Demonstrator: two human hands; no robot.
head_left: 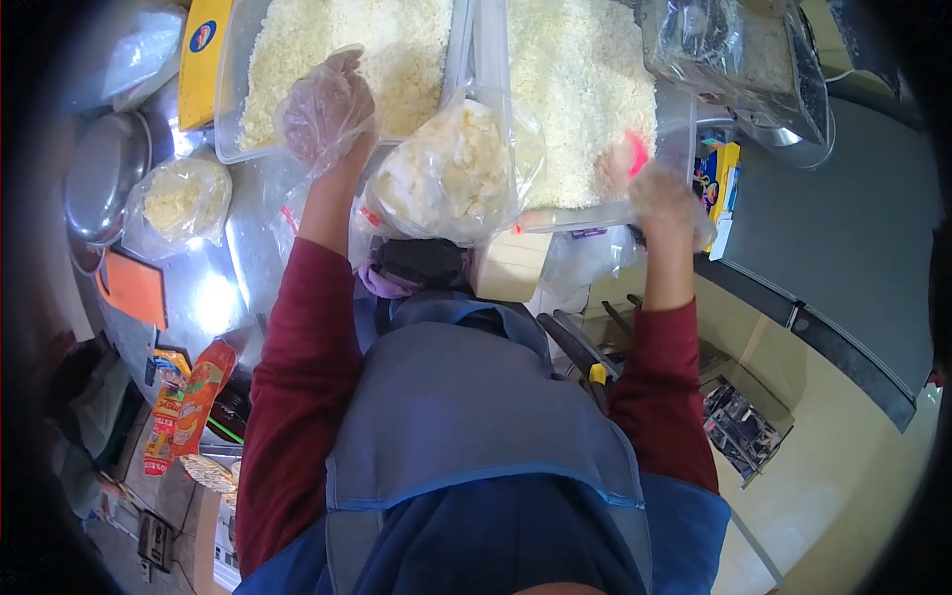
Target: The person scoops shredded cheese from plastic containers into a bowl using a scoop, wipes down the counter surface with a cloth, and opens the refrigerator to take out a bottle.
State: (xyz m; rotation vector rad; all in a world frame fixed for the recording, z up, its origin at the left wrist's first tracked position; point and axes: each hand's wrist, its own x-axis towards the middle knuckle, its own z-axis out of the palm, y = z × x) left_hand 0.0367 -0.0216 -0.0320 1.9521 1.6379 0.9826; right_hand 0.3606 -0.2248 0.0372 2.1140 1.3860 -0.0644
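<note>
My left hand (327,111), in a clear plastic glove, hovers over the near edge of the left clear tub (230,124), which is full of white, crumbly grated food (397,59). Its fingers are loosely bent and apart, with nothing visible in them. My right hand (666,193), gloved too and blurred, is at the near right corner of a second tub (676,119) of the same food. By its fingertips is a bright pink-edged thing (636,154), too smeared to name. Between my arms a clear plastic bag (446,174) of pale chunks leans against the tubs.
At left are a smaller bag of pale food (183,203), a metal bowl (109,178), an orange board (137,288) and a yellow box (205,59). A metal machine (739,59) stands at the upper right, with another yellow box (726,183) below it.
</note>
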